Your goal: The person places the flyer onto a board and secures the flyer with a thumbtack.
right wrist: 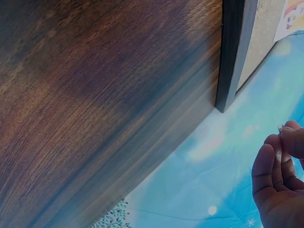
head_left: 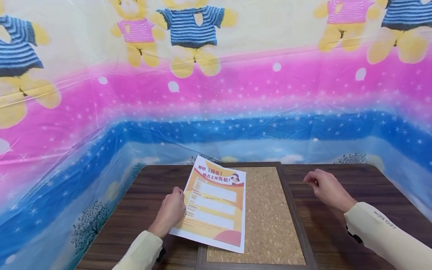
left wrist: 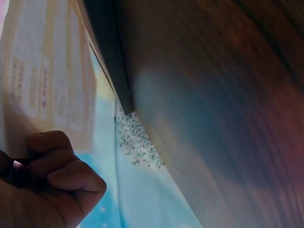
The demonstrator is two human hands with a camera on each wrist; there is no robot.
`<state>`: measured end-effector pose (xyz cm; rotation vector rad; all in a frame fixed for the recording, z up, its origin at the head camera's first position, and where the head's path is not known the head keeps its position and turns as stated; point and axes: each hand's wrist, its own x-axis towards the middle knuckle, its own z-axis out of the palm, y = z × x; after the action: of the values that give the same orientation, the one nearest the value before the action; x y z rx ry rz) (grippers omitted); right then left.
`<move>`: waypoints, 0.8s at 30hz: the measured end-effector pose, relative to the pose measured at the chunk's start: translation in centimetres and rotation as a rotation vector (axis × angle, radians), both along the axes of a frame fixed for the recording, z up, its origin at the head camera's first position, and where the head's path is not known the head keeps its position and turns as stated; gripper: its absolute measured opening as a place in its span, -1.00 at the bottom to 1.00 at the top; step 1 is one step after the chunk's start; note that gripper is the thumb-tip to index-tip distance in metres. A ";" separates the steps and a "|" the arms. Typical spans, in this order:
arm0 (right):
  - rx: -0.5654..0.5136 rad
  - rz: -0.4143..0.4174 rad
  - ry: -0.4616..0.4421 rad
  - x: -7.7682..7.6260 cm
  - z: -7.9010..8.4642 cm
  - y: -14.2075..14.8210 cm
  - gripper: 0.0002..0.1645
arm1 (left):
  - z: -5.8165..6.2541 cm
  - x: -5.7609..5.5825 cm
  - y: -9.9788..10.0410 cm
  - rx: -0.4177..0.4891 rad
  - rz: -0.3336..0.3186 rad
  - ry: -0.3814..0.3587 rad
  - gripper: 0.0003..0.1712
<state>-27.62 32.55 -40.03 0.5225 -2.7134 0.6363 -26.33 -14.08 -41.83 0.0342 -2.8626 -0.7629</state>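
Holding sheet (head_left: 216, 210) by long left edge in left hand (head_left: 171, 209), over corkboard (head_left: 270, 217); pinching tiny object (right wrist: 280, 127) in right hand (head_left: 329, 189)

Brown-framed cork board (head_left: 275, 217) seen flat on dark wood-grained table (head_left: 135, 202); clock read from board's centre. Printed paper sheet (head_left: 216, 210), orange and yellow with white panels, gripped at its 9 o'clock edge by left hand (head_left: 170, 210). Board's 9 o'clock side covered by sheet; whether cork is touched cannot be told. Right hand (head_left: 329, 187) held toward 2 o'clock, fingers curled, well apart from sheet. Pale sleeves (head_left: 388, 234) worn. At 12 o'clock, table backed by cloth (head_left: 249, 90) printed with bears, pink and blue bands.
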 end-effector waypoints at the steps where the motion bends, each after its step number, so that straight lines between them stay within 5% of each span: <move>1: 0.000 0.000 -0.001 0.0 0.0 0.0 -0.71 | -0.1 0.0 0.2 -0.002 -0.008 -0.005 -0.85; 7: 0.000 0.001 -0.015 -0.2 -0.2 0.1 -0.71 | -0.9 0.0 1.0 0.012 -0.047 -0.055 -0.83; 24: -0.001 0.006 -0.011 -0.4 -0.3 0.1 -0.70 | -2.1 0.8 3.0 -0.040 -0.188 -0.038 -0.76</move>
<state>-28.06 32.60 -40.33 0.5294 -2.7223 0.6435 -25.53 -11.10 -43.90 -0.2307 -2.9462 -0.7449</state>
